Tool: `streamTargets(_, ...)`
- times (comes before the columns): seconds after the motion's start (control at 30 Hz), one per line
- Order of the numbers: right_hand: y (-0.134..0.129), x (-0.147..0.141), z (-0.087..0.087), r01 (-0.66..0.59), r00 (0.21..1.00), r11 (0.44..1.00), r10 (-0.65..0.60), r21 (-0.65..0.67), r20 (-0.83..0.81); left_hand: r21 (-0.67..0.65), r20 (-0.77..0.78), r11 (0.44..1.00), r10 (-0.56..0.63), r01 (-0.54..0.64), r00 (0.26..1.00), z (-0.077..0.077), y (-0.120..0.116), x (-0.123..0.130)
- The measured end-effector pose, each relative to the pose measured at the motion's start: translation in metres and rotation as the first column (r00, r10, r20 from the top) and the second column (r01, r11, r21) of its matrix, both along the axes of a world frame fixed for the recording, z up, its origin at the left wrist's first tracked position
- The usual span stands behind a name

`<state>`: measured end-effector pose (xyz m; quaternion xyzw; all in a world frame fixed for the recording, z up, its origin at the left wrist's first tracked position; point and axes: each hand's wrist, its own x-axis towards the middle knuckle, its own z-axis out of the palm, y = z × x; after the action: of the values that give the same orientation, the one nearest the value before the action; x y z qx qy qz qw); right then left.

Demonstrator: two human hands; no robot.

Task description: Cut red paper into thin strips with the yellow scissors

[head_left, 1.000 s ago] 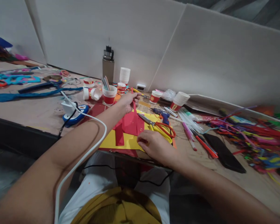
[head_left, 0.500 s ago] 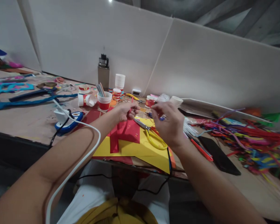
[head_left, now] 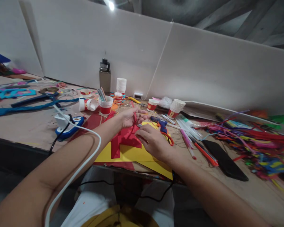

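My left hand [head_left: 132, 118] is over the red paper with a thin red strip [head_left: 134, 121] hanging in a curl at its fingers. Close beside it, lower and to the right, my right hand [head_left: 153, 138] has its fingers bent and pressed together; what they hold, if anything, is too small to tell. Beneath both hands lie red paper pieces [head_left: 115, 146] on yellow sheets [head_left: 130, 154]. The scissors' orange handle [head_left: 169, 138] and a blue glue gun [head_left: 163, 125] show just behind my right hand.
Paper cups with sticks [head_left: 105, 105], a tipped cup [head_left: 87, 104], a bottle [head_left: 105, 77] and more cups [head_left: 176, 108] stand behind. A blue power socket [head_left: 71, 127] and white cable are left; pens [head_left: 188, 143], a black phone [head_left: 224, 160] and colourful strips [head_left: 257, 142] lie right.
My right hand has moved down and left, closer to my left hand, and now covers the yellow scissor handle. The glue gun and cups behind it have come into view. My left hand's fingers have spread.
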<state>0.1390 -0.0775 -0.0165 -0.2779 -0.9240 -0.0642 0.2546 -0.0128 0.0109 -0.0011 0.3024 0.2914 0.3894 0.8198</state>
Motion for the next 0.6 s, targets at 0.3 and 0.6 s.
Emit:
streamTargets(0.3, -0.001, 0.002, -0.003, -0.023, 0.992, 0.966, -0.011, -0.256, -0.128, 0.105, 0.113, 0.995, -0.012, 0.0, 0.993, 0.007, 0.007, -0.009)
streamTargets(0.6, 0.038, -0.004, 0.027, 0.067, 0.711, 0.834, -0.425, -0.548, -0.56, 0.127, 0.102, 0.99, -0.077, 0.064, 0.992, 0.013, 0.0, -0.003)
